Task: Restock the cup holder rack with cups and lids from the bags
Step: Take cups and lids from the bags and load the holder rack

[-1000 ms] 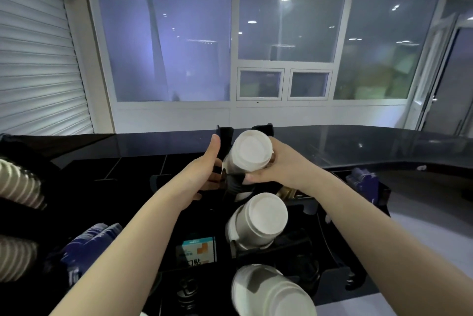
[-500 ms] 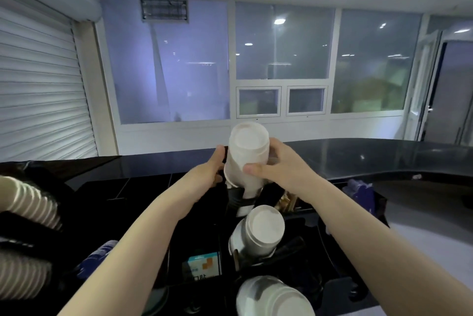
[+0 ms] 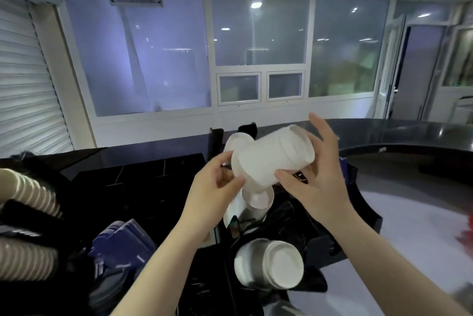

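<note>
A short stack of white paper cups (image 3: 272, 159) is held tilted, nearly on its side, above the black cup holder rack (image 3: 320, 226), between both hands. The left hand (image 3: 213, 187) is curled at the stack's lower left end, thumb and fingertips pinching it. The right hand (image 3: 318, 177) cradles the other end, thumb under the stack, fingers spread wide behind it.

Progress, as judged: partly done. A white stack (image 3: 271, 264) is seated in the nearest rack slot, base toward the camera. A second stack (image 3: 257, 203) is seen in the slot behind it, mostly covered by the held stack. Another white rim (image 3: 234, 143) is seen at the far slot, behind the held cups. The held stack is not yet seated anywhere. Ribbed brown cup stacks (image 3: 28, 193) lie at the left edge, and blue sleeves or packets (image 3: 122, 241) sit beside them.

Hard to make out: no bags and no lids are clearly identified. How many slots the rack has, and which stay unfilled, cannot be told; the rack is dark and blends with the black counter (image 3: 143, 169). The count of cups in the held stack is blurred by motion. A red blur (image 3: 467, 233) at the right edge is unidentified. The bottom slot is cut off by the frame.
</note>
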A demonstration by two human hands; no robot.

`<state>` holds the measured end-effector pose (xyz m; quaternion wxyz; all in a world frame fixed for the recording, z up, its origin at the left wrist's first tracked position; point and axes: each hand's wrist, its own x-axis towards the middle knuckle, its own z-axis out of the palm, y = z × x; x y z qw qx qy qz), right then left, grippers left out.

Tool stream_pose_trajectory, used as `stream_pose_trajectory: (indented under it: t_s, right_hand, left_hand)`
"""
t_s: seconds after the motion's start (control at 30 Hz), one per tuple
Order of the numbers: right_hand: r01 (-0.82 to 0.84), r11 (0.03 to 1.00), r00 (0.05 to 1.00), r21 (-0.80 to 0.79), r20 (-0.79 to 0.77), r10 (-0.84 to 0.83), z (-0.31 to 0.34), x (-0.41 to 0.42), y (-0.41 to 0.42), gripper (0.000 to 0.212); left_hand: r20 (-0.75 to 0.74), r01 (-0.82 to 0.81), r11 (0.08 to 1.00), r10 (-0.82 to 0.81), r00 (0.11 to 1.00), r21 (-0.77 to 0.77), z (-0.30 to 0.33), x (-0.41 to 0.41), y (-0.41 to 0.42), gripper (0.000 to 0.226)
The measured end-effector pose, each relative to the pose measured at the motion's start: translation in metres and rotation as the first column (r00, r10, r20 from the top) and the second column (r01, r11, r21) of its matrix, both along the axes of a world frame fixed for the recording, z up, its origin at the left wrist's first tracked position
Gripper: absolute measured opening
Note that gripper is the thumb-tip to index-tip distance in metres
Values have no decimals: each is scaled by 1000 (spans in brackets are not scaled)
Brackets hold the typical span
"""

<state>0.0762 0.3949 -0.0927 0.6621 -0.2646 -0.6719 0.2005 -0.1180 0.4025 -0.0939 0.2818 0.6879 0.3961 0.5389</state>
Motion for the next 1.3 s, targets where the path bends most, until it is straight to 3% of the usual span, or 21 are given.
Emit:
stream_pose_trajectory:
  t_s: [0.13,0.33,0.5,0.6,0.77,0.93,1.07,1.3]
  right_hand:
    - [153,985,979,-78,152,-140,-9,7,-9,73]
    - [331,936,876,-117,406,-260,-28,-13,-2,79]
    - [373,927,687,-40,684,-247,-42,-26,7,70]
    - [396,917,667,49,671,-324,-44,-20,2,59]
    - [386,922,691,-15,667,-278,-44,-22,4,46]
    - [384,920,638,-73,741,-208,-42,-10,0,50]
    - [414,910,647,-10,706,-287,-51,8,-27,40]
    - [429,901,645,-71,723,-250,-60,45,-56,41]
  left_hand:
    - [-5,-46,997,46,999,-65,-11,-13,-9,45]
    - [64,-149,983,156,986,-104,-26,-40,-32,43]
    - [146,-233,972,236,961,-37,-34,-67,-55,42]
    - [123,-244,969,246,961,-38,-41,-78,-69,42]
    - [20,-225,971,227,974,-85,-48,-75,-82,43]
    - [-4,-38,976,38,999,-216,-52,-60,-88,43]
    - [-9,-11,979,9,1000,-205,-51,-44,-87,44]
    - [-150,-43,987,20,988,-155,-46,1,-91,44]
